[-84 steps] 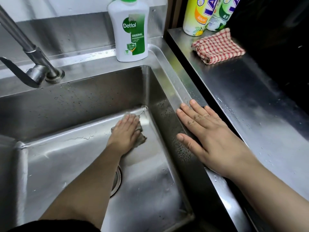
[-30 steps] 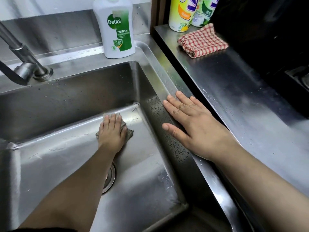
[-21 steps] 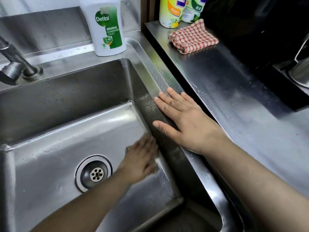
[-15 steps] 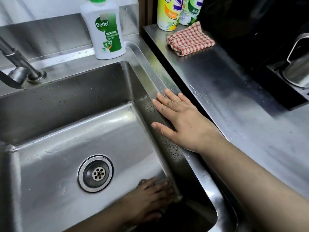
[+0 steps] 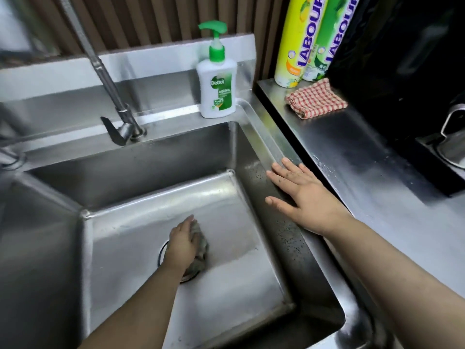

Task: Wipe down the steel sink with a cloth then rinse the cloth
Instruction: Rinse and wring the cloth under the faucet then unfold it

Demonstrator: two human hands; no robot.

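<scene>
Two bare hands, well apart, are at a steel sink. Nearest, on the basin floor, the left hand presses down a bunched grey cloth, fingers bent over it and pointing to 12 o'clock. The cloth sits over the drain, whose rim shows only at the hand's 9 and 6 o'clock. At 2 o'clock from it, the right hand lies flat on the sink's right rim, fingers straight and spread, holding nothing. Water beads dot the wall below it. Farther back, a faucet rises at 11 o'clock, and a white Dettol pump bottle stands on the back ledge at 12. On the counter at 1 o'clock, a folded red-checked cloth lies just before a yellow Labour bottle and a green Labour bottle, their contents hidden.
</scene>
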